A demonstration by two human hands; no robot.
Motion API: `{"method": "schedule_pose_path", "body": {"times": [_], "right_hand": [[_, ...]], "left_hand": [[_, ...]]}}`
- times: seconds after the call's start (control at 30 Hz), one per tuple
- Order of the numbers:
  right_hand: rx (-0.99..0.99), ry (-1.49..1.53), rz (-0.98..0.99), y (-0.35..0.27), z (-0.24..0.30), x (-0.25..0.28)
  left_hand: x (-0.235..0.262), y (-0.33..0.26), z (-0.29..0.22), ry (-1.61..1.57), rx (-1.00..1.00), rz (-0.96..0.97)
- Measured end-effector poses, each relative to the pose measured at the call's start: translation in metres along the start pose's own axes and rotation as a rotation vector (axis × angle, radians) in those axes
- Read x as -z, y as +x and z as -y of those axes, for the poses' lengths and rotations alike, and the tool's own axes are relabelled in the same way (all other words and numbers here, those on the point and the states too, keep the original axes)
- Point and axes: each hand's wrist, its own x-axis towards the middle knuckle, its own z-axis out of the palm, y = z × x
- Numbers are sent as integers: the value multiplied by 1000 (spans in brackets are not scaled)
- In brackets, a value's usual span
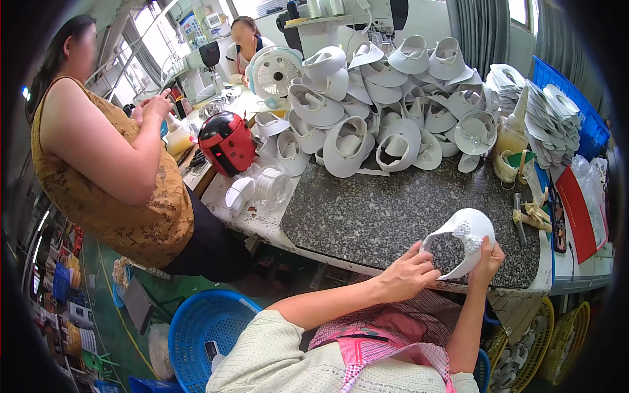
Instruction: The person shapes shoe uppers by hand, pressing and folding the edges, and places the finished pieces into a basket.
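Between my hands, just over the front of the speckled dark work surface (pixel 380 216), is a white sun visor (pixel 481 226) with a cluster of small shiny decorations. My left hand (pixel 411 270) grips its open band end, fingers closed at the edge. On the other side, my right hand (pixel 487 262) pinches the visor near the decorated part, thumb on top. A big heap of similar white visors (pixel 350 141) covers the back of the surface, beyond my hands.
A red-and-black helmet-shaped object (pixel 226 141) and a white fan (pixel 274 72) stand left of the heap. At right are a glue bottle (pixel 514 131), stacked white pieces (pixel 553 121) and a blue basket (pixel 573 108). A person (pixel 118 144) stands at left; a blue basket (pixel 196 321) sits below.
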Motion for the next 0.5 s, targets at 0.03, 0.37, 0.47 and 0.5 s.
{"method": "schedule_pose_path", "body": {"times": [0.03,0.37,0.47,0.5], "right_hand": [[1,0,-1,-3,-1,1],[-264,377,187,-36,16,-22],[-272,427,199,-36,11,-11],[-237,413,196,-35,12,-9]], "left_hand": [[-1,-2,0,0,-2,0],[-9,-1,-2,-287,237,-149],[-5,7,-9,-296,235,-132],[-4,10,-9,-276,243,-104]]}}
